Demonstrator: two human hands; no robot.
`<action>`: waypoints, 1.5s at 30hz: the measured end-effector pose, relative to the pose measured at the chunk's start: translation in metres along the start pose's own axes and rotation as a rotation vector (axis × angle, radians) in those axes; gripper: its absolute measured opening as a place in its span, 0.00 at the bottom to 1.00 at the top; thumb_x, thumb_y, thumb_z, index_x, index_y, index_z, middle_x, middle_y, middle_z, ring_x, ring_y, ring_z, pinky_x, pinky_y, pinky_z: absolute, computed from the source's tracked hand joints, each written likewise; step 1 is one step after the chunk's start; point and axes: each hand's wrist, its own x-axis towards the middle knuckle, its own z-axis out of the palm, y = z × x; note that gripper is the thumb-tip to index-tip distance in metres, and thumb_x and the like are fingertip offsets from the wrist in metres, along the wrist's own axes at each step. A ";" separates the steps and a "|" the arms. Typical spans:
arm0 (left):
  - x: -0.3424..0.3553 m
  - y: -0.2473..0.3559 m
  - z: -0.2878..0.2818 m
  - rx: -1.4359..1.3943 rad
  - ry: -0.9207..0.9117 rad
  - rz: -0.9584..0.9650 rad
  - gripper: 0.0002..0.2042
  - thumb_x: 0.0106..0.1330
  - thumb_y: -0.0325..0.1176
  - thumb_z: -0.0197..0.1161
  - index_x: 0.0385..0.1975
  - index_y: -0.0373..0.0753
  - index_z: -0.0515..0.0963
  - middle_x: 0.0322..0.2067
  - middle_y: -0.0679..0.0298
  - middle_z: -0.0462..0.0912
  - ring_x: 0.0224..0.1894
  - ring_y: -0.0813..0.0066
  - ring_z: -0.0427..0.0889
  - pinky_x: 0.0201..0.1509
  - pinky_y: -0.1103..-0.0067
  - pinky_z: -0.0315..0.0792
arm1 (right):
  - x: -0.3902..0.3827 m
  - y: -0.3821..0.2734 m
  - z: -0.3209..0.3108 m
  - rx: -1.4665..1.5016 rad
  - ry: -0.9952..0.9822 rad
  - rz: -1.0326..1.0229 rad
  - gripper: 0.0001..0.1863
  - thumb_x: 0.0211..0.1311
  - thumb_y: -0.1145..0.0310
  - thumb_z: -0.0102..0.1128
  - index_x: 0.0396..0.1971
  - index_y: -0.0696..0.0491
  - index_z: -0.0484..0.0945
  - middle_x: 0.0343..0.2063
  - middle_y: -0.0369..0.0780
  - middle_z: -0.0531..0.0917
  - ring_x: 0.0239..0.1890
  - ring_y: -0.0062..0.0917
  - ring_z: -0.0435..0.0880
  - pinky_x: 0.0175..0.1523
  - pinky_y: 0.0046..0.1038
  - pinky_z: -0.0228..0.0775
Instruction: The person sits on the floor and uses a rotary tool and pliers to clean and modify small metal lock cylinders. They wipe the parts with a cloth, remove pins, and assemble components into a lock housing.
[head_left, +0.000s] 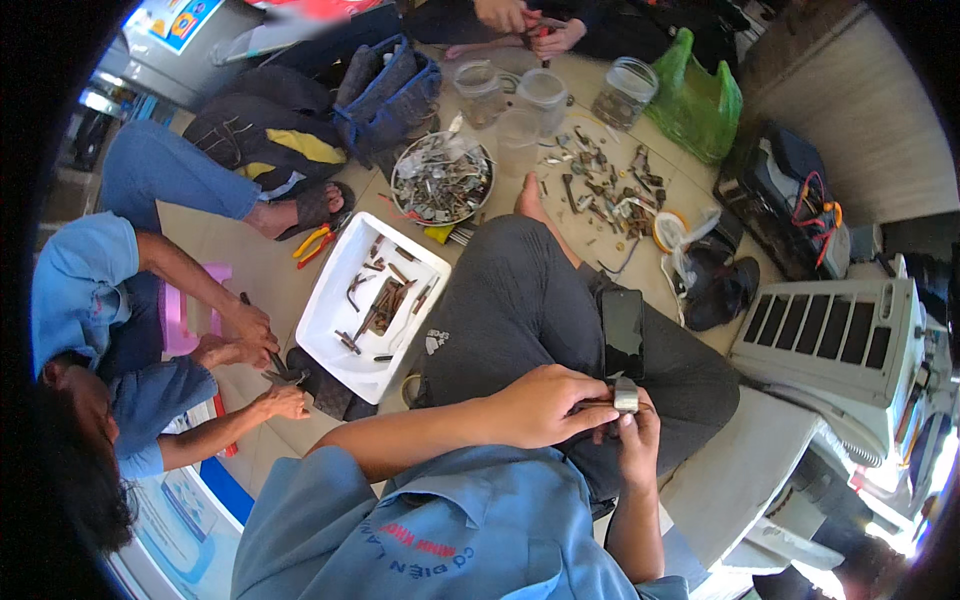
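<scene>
Over my lap, both hands are closed around a short silver metal piece (pixel 626 396) with a rounded, cylinder-like end. My left hand (pixel 550 405) pinches it from the left, where a thin brownish part shows between the fingers. From below and the right, my right hand (pixel 640 440) grips it with the thumb up against the metal. Fingers cover much of the piece, so its exact kind is unclear. A dark phone (pixel 623 330) lies on my thigh just beyond the hands. Left of my knee stands a white tub (pixel 345 260) with several copper tube pieces (pixel 386 305) inside.
A co-worker at left holds pliers (pixel 285 375). Orange-handled pliers (pixel 315 243) lie on the floor. Beyond are a bowl of metal scraps (pixel 443 178), plastic jars (pixel 542 98), scattered fittings (pixel 610 190) and a green bag (pixel 697 105). An air-conditioner unit (pixel 830 330) stands at right.
</scene>
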 end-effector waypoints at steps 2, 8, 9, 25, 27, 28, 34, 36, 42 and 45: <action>0.002 -0.006 -0.004 0.240 0.150 0.059 0.14 0.74 0.42 0.62 0.44 0.36 0.83 0.35 0.54 0.84 0.40 0.53 0.84 0.48 0.66 0.77 | 0.004 0.002 -0.008 0.071 0.054 0.069 0.24 0.74 0.54 0.58 0.54 0.62 0.74 0.32 0.40 0.81 0.25 0.22 0.79 0.29 0.24 0.72; -0.006 -0.051 -0.040 0.721 0.481 -0.113 0.21 0.65 0.45 0.69 0.56 0.44 0.82 0.65 0.50 0.69 0.66 0.44 0.67 0.69 0.48 0.61 | 0.030 -0.022 -0.041 -0.051 0.213 0.034 0.36 0.74 0.47 0.54 0.69 0.60 0.66 0.26 0.39 0.77 0.22 0.22 0.75 0.23 0.25 0.69; -0.016 -0.055 -0.042 0.816 0.540 -0.152 0.23 0.64 0.44 0.69 0.58 0.44 0.80 0.68 0.47 0.65 0.68 0.41 0.64 0.70 0.46 0.59 | 0.036 -0.023 -0.051 -0.119 0.221 0.041 0.34 0.75 0.49 0.54 0.70 0.58 0.66 0.26 0.39 0.77 0.22 0.21 0.75 0.24 0.25 0.69; -0.008 -0.104 -0.024 0.848 0.639 -0.173 0.34 0.60 0.47 0.70 0.70 0.55 0.72 0.80 0.47 0.40 0.81 0.36 0.37 0.75 0.32 0.42 | 0.107 -0.008 -0.151 -0.439 0.364 0.541 0.29 0.76 0.37 0.50 0.44 0.52 0.78 0.18 0.32 0.67 0.17 0.20 0.66 0.21 0.26 0.59; -0.007 -0.105 -0.024 0.845 0.631 -0.177 0.34 0.60 0.47 0.70 0.70 0.55 0.73 0.80 0.47 0.40 0.81 0.36 0.37 0.74 0.32 0.42 | 0.107 -0.012 -0.143 -0.443 0.307 0.554 0.29 0.76 0.37 0.49 0.45 0.52 0.78 0.18 0.32 0.68 0.17 0.20 0.66 0.21 0.26 0.60; -0.007 -0.106 -0.023 0.843 0.625 -0.179 0.34 0.60 0.47 0.70 0.70 0.55 0.73 0.80 0.47 0.40 0.81 0.36 0.37 0.74 0.32 0.42 | 0.107 -0.014 -0.140 -0.443 0.280 0.561 0.29 0.76 0.37 0.49 0.45 0.52 0.78 0.18 0.32 0.68 0.17 0.20 0.67 0.21 0.26 0.60; -0.012 -0.103 -0.023 0.829 0.642 -0.174 0.35 0.59 0.46 0.71 0.70 0.53 0.72 0.80 0.46 0.39 0.81 0.36 0.36 0.74 0.32 0.42 | 0.105 -0.013 -0.143 -0.422 0.293 0.571 0.29 0.76 0.37 0.49 0.47 0.50 0.77 0.18 0.32 0.68 0.16 0.20 0.66 0.21 0.26 0.61; -0.017 -0.097 -0.028 0.767 0.677 -0.120 0.29 0.59 0.44 0.71 0.63 0.49 0.79 0.78 0.48 0.47 0.80 0.38 0.41 0.74 0.34 0.45 | 0.103 -0.013 -0.133 -0.424 0.326 0.551 0.28 0.76 0.38 0.50 0.47 0.51 0.77 0.18 0.32 0.68 0.16 0.20 0.66 0.20 0.26 0.61; -0.105 -0.083 -0.024 0.089 0.809 -0.063 0.12 0.66 0.35 0.68 0.46 0.40 0.84 0.52 0.58 0.84 0.61 0.55 0.78 0.65 0.60 0.72 | 0.101 -0.012 -0.137 -0.403 0.307 0.513 0.27 0.77 0.40 0.50 0.46 0.51 0.78 0.20 0.31 0.69 0.18 0.18 0.65 0.21 0.24 0.60; -0.165 -0.111 -0.006 0.306 0.923 -0.241 0.13 0.64 0.31 0.68 0.48 0.40 0.83 0.51 0.58 0.84 0.58 0.55 0.79 0.63 0.63 0.74 | 0.103 -0.012 -0.136 -0.427 0.290 0.532 0.27 0.77 0.39 0.51 0.46 0.52 0.78 0.20 0.31 0.70 0.18 0.18 0.65 0.22 0.24 0.60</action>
